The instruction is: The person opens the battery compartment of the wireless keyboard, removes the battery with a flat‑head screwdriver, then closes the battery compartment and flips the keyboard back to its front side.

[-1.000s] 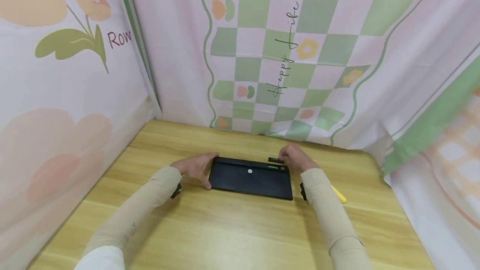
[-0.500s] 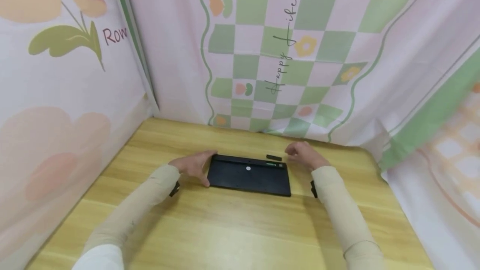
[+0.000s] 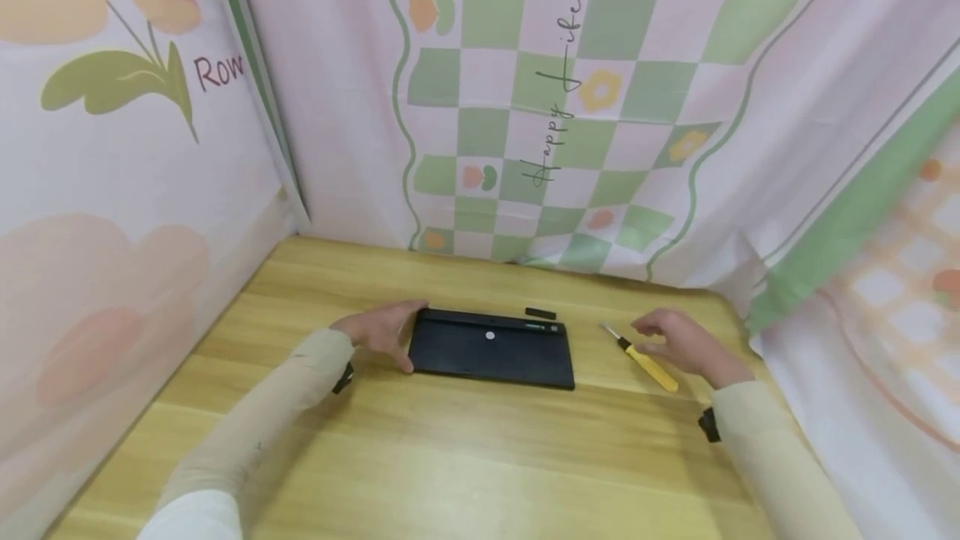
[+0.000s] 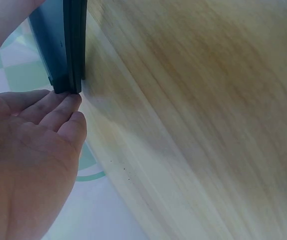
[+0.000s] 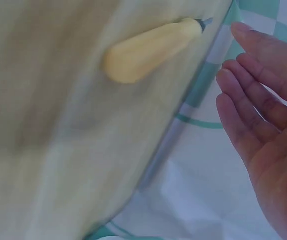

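A black keyboard (image 3: pixel 487 358) lies with its underside up on the wooden table, its narrow battery compartment uncovered and a green battery (image 3: pixel 536 326) showing inside. My left hand (image 3: pixel 378 332) holds the keyboard's left end, thumb at the near corner and fingers at the far one; in the left wrist view the fingertips (image 4: pixel 73 102) touch its edge. Just beyond the compartment rests the small black battery cover (image 3: pixel 541 313). To the right, my right hand (image 3: pixel 684 344) hovers beside a yellow-handled screwdriver (image 3: pixel 654 367), fingers loosely bent, with a gap to the handle in the right wrist view.
The wooden table (image 3: pixel 450 457) runs up to a printed curtain (image 3: pixel 495 140) at the back. Another flowered cloth (image 3: pixel 142 190) hangs along the left side, and more curtain (image 3: pixel 810 215) falls along the right edge.
My right hand has let go of the battery cover and moved right to the screwdriver, which its arm had hidden. My left hand stays on the keyboard.
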Motion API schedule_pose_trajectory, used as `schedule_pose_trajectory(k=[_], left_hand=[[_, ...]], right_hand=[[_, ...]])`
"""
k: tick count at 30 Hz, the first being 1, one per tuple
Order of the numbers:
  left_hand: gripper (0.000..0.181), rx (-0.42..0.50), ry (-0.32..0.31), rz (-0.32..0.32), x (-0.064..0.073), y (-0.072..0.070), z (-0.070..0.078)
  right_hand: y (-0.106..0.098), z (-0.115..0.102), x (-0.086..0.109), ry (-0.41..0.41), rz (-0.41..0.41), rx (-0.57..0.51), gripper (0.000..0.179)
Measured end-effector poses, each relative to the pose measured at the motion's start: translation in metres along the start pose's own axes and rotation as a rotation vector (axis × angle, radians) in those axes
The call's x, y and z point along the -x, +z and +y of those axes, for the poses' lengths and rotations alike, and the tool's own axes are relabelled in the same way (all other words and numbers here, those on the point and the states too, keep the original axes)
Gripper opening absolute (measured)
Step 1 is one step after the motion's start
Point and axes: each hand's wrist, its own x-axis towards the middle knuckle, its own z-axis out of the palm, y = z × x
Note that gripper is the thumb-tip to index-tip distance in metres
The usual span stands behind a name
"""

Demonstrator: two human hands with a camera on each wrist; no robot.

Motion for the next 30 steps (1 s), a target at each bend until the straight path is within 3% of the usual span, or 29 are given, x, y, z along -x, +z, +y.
schedule_pose_trajectory(k=[5, 10, 18, 30], left_hand=[[0.128, 0.006, -0.008, -0.005, 0.001, 0.0, 0.0], [0.127, 0.017, -0.008, -0.01, 0.001, 0.0, 0.0], [0.128, 0.014, 0.0, -0.01, 0.0, 0.0, -0.002], [0.128, 0.018, -0.001, -0.012, -0.001, 0.0, -0.004]], right_hand=[[0.011, 0.009, 0.022, 0.029, 0.035, -0.008, 0.04], [0.034, 0.023, 0.032, 0.06, 0.086, -0.047, 0.039], [0.049, 0.032, 0.029, 0.146, 0.096, -0.138, 0.029], [0.047, 0.035, 0.016, 0.146, 0.117, -0.088, 0.011]])
